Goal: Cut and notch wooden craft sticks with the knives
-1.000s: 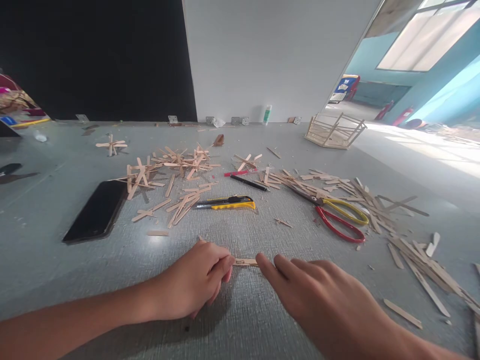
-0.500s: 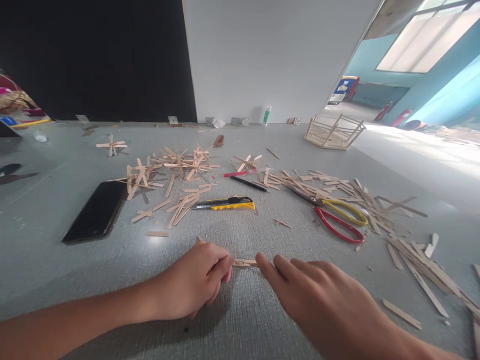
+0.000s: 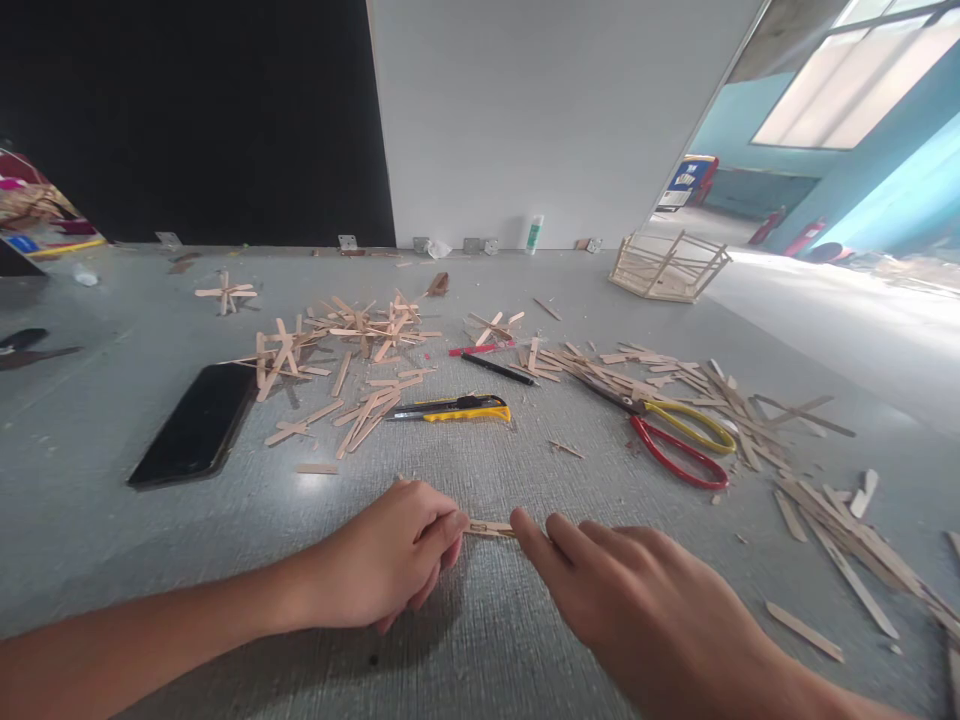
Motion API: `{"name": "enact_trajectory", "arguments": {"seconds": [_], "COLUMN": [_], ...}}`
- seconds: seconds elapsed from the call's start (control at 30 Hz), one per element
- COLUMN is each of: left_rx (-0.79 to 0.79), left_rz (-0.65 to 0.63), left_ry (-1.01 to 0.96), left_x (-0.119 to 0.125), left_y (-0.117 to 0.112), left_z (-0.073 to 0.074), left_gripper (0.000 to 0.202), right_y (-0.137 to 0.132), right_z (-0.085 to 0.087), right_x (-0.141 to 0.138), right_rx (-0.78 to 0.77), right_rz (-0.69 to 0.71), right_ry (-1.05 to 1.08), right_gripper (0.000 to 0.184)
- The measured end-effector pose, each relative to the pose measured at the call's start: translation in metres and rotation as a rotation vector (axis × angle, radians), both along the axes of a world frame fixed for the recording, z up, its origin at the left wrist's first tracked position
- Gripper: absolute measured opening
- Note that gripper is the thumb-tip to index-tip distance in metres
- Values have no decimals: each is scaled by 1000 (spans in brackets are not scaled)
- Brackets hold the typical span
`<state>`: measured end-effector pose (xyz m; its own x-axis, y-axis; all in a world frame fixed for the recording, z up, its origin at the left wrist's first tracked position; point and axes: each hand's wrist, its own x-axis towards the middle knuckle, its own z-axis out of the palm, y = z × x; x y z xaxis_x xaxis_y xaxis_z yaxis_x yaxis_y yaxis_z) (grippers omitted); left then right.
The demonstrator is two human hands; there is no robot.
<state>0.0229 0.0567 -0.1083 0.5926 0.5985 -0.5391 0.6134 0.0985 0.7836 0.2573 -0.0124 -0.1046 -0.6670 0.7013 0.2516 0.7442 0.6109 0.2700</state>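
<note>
Though camera nudged, left hand (image 3: pixel 390 565) grip keeps pinching stick (image 3: pixel 491 529) end; right hand (image 3: pixel 645 600) stays spread, fingertip (image 3: pixel 519 521) apparently touching it.

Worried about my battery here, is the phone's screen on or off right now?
Off, it seems: the phone lies face up, its screen uniformly black with nothing lit.

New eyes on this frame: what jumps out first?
At the front of the grey table, the left hand pinches one end of a small wooden stick and the right hand touches the other end. Behind them craft sticks litter the surface, with a yellow utility knife in the middle, red-and-yellow scissors to the right and a black phone to the left.
</note>
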Motion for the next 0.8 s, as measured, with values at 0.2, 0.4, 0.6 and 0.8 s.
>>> {"name": "enact_trajectory", "arguments": {"seconds": [0.2,0.4,0.6,0.8], "left_rx": [3,6,8,10], "left_rz": [1,-1,1,-2], "left_ry": [4,-10,-11,-1], "left_x": [0,-2,-1,-1], "left_y": [0,0,0,1], "left_z": [0,-4,-2,0], "left_gripper": [47,49,47,48], "right_y": [0,0,0,-5], "right_z": [2,0,1,-3], "right_x": [-2,-2,-3,-8], "right_rx": [9,19,25,74], "right_rz": [-1,-16,-23,-14], "right_ry": [-2,-9,-8,-48], "right_gripper": [56,54,53,46]}}
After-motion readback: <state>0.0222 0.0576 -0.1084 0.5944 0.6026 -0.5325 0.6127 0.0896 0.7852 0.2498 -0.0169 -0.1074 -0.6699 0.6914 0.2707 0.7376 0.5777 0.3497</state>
